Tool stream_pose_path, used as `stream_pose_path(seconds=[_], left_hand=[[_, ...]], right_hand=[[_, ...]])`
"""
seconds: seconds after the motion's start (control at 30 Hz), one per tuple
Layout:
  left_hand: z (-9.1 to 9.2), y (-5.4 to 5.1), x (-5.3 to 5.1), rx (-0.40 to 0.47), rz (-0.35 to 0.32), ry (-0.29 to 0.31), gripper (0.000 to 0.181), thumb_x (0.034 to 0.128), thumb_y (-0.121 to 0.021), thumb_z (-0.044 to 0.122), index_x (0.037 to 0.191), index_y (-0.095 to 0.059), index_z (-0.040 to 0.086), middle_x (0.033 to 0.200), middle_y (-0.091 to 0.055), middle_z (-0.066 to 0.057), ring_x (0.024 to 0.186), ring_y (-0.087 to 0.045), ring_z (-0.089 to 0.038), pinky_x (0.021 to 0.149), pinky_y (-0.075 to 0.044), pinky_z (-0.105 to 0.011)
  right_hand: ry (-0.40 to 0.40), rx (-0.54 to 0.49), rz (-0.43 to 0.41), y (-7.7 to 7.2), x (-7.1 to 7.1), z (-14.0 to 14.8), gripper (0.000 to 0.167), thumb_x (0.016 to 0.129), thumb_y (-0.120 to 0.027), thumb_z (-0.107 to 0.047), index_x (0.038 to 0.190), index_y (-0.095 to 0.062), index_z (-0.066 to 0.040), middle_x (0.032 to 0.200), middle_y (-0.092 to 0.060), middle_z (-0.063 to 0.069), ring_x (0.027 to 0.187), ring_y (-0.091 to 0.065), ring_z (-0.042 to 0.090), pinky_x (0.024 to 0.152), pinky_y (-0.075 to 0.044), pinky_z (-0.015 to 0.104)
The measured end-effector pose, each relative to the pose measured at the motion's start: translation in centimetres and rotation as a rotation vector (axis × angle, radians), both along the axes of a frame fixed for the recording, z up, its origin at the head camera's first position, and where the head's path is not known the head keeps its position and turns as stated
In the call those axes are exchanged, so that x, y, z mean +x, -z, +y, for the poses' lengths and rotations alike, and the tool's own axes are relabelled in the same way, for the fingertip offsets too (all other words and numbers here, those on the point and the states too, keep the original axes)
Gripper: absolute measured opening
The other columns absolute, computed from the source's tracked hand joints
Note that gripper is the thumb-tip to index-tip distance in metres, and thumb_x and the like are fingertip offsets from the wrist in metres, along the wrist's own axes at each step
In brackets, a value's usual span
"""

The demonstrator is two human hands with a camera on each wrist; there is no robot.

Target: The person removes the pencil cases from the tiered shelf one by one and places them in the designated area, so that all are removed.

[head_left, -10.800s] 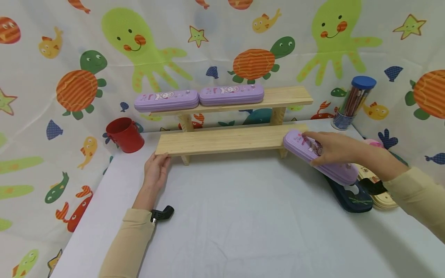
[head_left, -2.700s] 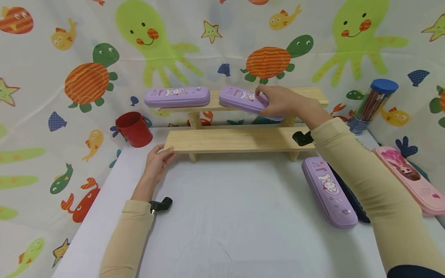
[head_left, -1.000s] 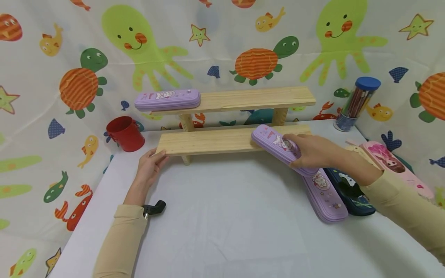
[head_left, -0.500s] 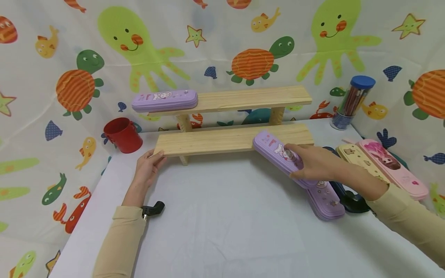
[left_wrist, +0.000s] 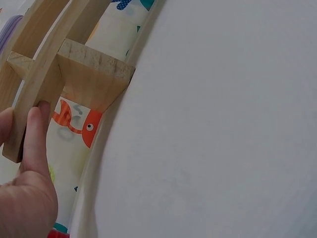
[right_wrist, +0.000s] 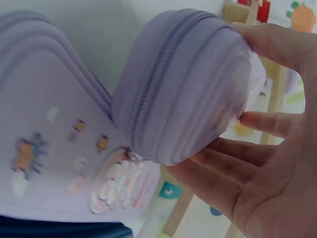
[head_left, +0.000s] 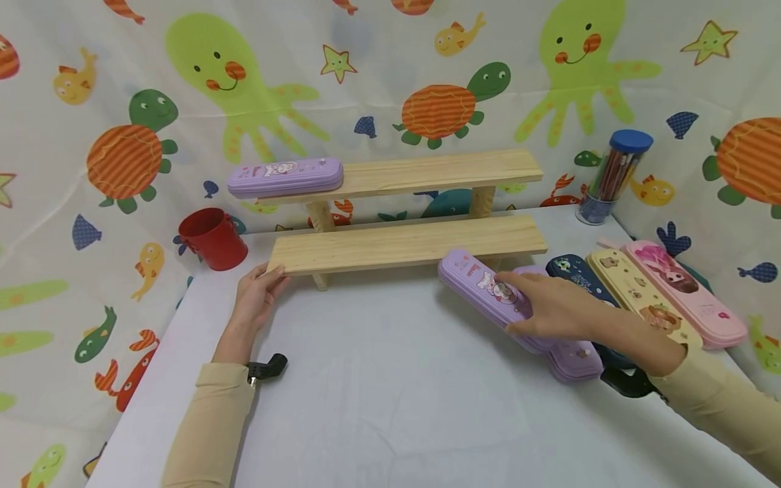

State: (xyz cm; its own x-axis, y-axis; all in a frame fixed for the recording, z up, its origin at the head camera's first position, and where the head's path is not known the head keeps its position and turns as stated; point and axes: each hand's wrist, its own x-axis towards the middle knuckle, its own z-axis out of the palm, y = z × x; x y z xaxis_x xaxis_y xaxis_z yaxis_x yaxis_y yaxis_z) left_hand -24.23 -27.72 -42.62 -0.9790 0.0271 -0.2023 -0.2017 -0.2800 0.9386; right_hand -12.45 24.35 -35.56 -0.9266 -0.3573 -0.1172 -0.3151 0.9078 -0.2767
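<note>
My right hand grips a lilac pencil case across its sides, in front of the shelf's right end. It overlaps a second lilac pencil case lying on the table; in the right wrist view the held case leans close against that case, though contact is hard to judge. My left hand pinches the lower left corner of a two-tier wooden shelf, thumb above and fingers under the board. Another lilac pencil case sits at the left of the upper tier.
Right of the lilac cases lie a navy case, a cream case and a pink case, side by side. A blue-lidded jar of pencils stands at the back right, a red bucket at the back left.
The second lilac case has left the upper tier in my right hand, which lowered it past the lower tier toward the tabletop lilac case. My left hand stays at the shelf corner.
</note>
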Motion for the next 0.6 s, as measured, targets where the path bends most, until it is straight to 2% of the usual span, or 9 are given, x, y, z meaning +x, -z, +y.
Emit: stream_pose_path(seconds=[0.2,0.4,0.6], left_hand=[[-0.1,0.0,0.1,-0.012,0.005,0.001,0.078,0.0966,-0.065,0.018,0.156,-0.019,-0.001,0.118,-0.060,0.000,0.099,-0.070,-0.002,0.095,-0.055,-0.017],[-0.1,0.0,0.1,-0.001,0.004,0.008,0.078,0.0967,-0.065,0.018,0.156,-0.018,-0.001,0.120,-0.058,0.000,0.100,-0.069,-0.002,0.096,-0.054,-0.017],[-0.1,0.0,0.0,0.005,0.001,0.003,0.077,0.0970,-0.064,0.017,0.156,-0.018,-0.001,0.120,-0.058,0.000,0.100,-0.069,-0.002,0.097,-0.053,-0.018]], right_hand=[[-0.024,0.006,0.003,0.5,0.8,-0.4,0.076,0.079,-0.077,-0.049,0.145,-0.047,-0.025,0.125,-0.065,0.007,0.095,-0.060,0.016,0.077,-0.057,0.040],[0.014,0.009,-0.034,1.3,1.1,-1.3,0.077,0.080,-0.074,-0.052,0.146,-0.047,-0.021,0.130,-0.064,0.011,0.099,-0.063,0.021,0.081,-0.059,0.048],[0.063,0.054,-0.075,2.1,2.0,-2.2,0.079,0.082,-0.071,-0.055,0.147,-0.045,-0.018,0.127,-0.065,0.014,0.085,-0.059,0.018,0.073,-0.059,0.043]])
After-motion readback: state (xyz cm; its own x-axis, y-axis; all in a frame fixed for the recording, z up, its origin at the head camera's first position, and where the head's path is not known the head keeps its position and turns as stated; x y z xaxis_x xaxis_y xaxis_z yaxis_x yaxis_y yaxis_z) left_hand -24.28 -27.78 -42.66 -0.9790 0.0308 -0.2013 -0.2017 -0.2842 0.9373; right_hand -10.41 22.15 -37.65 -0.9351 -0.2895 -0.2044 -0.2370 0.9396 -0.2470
